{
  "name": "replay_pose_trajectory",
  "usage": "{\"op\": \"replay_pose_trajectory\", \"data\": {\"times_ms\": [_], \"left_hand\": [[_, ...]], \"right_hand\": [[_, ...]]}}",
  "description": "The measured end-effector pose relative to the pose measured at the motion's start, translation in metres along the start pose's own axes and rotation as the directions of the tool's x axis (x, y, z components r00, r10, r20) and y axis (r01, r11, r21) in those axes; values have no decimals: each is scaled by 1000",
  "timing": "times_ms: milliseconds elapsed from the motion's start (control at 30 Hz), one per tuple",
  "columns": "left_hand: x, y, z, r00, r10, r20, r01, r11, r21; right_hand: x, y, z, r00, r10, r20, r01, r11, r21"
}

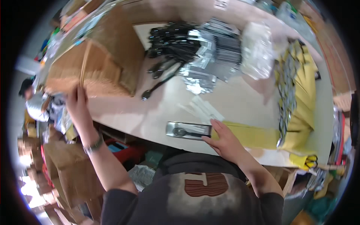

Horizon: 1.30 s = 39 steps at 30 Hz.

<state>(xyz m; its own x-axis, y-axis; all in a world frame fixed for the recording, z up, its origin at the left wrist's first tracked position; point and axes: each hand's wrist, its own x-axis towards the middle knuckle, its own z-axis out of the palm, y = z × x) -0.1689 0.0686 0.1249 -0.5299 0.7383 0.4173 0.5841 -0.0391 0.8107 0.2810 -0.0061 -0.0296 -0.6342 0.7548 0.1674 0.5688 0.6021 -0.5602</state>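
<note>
My left hand (pixel 77 101) is raised at the near left side of a large cardboard box (pixel 129 48). Its fingers close on the lower end of a narrow light-brown cardboard strip (pixel 85 62), perhaps a flap seen edge-on. At the table's front edge lies a shallow rectangular pack (pixel 171 129) with a black, round-headed, spoon-like utensil (pixel 182 132) inside. My right hand (pixel 225 139) is at the pack's right end, fingers stretched out and thumb apart, the thumb tip by its lower edge. Beneath this hand runs a flat yellow band (pixel 253 135).
Behind are a pile of black utensils (pixel 174 41), stacked dark flat packs (pixel 228 50), shiny silver packs (pixel 200 77) and a clear plastic bag (pixel 257 48). Yellow material with grey pieces (pixel 303 90) covers the right side. Thin white slips (pixel 204 108) lie mid-table. Another person (pixel 37 101) is at far left.
</note>
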Motion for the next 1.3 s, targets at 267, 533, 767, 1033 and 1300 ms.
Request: {"op": "replay_pose_trajectory", "data": {"times_ms": [267, 533, 767, 1033, 1300], "left_hand": [[-148, -59, 40, 431, -138, 892, 233, 972, 38], [-186, 8, 117, 656, -14, 755, -176, 970, 171], [-224, 35, 134, 363, 153, 919, 28, 984, -175], [-188, 2, 121, 328, 372, 868, -694, 719, -46], [-200, 5, 115, 174, -64, 983, 326, 945, 3]], "right_hand": [[3, -12, -16, 993, -27, 114, 54, 970, -239], [25, -32, 1, 998, -55, 27, 59, 985, -159], [20, -31, 4, 999, 53, -11, -54, 985, -163], [41, -37, -41, 987, -135, 84, 147, 976, -163], [-32, 60, -127, 990, 28, -140, -77, 930, -361]]}}
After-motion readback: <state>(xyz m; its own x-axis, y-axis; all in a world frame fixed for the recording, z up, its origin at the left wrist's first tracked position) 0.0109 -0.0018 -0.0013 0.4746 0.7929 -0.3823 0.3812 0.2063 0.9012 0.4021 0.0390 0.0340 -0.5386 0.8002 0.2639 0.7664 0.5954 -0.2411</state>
